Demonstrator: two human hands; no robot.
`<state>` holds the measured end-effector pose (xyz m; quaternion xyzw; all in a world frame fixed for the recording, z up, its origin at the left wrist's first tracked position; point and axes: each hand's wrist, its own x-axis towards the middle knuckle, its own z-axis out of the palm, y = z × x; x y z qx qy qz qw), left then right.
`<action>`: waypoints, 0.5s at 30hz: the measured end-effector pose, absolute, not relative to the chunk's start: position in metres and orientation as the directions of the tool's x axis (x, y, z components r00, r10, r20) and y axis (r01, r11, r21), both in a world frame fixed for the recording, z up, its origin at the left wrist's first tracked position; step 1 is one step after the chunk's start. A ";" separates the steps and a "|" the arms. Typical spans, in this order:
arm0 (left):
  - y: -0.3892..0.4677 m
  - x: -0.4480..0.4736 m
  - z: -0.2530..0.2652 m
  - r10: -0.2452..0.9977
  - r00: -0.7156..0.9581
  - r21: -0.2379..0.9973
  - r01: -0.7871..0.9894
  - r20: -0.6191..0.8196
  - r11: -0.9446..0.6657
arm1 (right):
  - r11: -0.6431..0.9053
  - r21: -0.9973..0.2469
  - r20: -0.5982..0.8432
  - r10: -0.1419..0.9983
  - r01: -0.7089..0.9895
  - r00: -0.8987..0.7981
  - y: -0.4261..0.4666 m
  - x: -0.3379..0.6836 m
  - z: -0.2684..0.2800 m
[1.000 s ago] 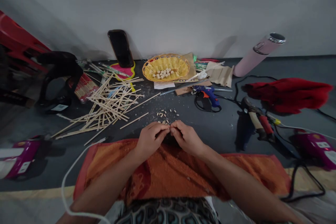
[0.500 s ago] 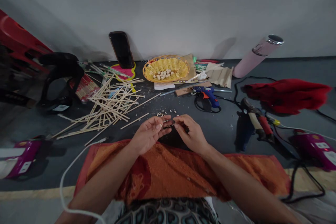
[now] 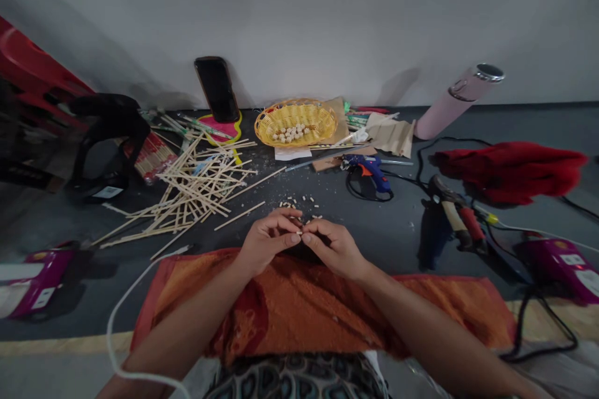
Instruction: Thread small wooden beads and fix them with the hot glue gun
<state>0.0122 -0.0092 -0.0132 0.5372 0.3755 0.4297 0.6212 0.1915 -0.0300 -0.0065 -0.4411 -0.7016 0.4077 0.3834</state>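
My left hand (image 3: 267,242) and my right hand (image 3: 336,249) meet over the near part of the dark table, their thumbs and fingertips pinched together. Between the tips shows a tiny pale piece of wooden stick (image 3: 299,233), largely covered by the fingers. Just beyond lie several short cut stick pieces (image 3: 287,204), some partly behind my fingers. Farther back, a yellow woven basket (image 3: 299,111) contains a cluster of small pale pieces (image 3: 294,132). Below my wrists is spread an orange towel (image 3: 309,318).
Loose wooden sticks (image 3: 196,184) pile up at left, near a propped phone (image 3: 218,88). To the right are a blue glue gun (image 3: 372,171), cutting pliers (image 3: 461,218), a red cloth (image 3: 510,168) and a pink flask (image 3: 456,106). A white cable (image 3: 115,312) crosses the front left.
My hands have come together and slightly nearer to me; the fingertips now touch around the small piece. The left fingers, spread before, have curled in. More cut pieces show beyond them.
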 end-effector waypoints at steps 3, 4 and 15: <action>-0.009 0.012 -0.012 0.931 0.364 0.999 -0.012 0.036 -0.034 | 0.261 -0.915 0.162 0.936 0.308 -0.311 -0.030 0.192 -0.008; -0.009 0.011 -0.011 0.928 0.369 0.998 0.015 0.046 -0.055 | 0.254 -0.918 0.156 0.937 0.306 -0.312 -0.029 0.192 -0.009; -0.011 0.011 -0.006 0.925 0.371 0.985 0.114 0.081 -0.132 | 0.272 -0.901 0.153 0.929 0.340 -0.338 -0.028 0.193 -0.009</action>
